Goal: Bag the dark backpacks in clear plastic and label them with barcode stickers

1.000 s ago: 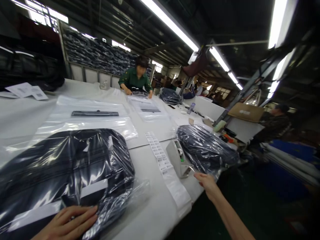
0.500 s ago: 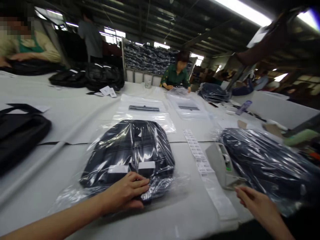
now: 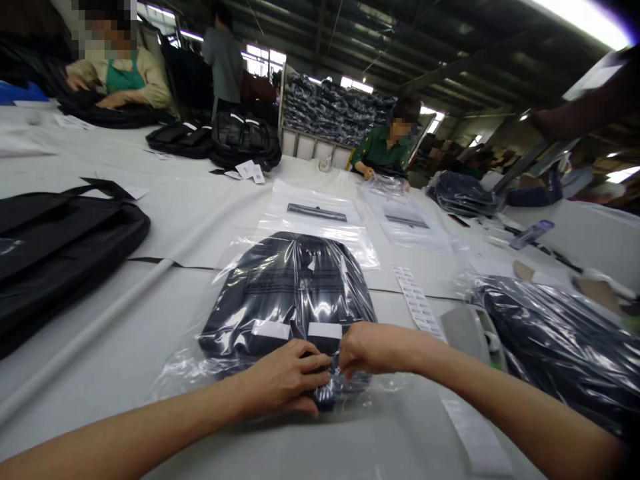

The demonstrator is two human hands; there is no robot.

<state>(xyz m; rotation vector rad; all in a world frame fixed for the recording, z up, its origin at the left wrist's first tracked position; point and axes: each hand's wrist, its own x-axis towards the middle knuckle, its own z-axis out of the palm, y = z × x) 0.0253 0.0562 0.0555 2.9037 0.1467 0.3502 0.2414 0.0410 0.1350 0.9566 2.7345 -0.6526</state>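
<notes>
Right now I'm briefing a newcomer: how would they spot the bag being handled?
On the long white table, look nearest the camera's wearer. The bagged dark backpack lies flat there in clear plastic, with the left hand and right hand at its near edge. Unlike its neighbours, it shows two white tape strips.
</notes>
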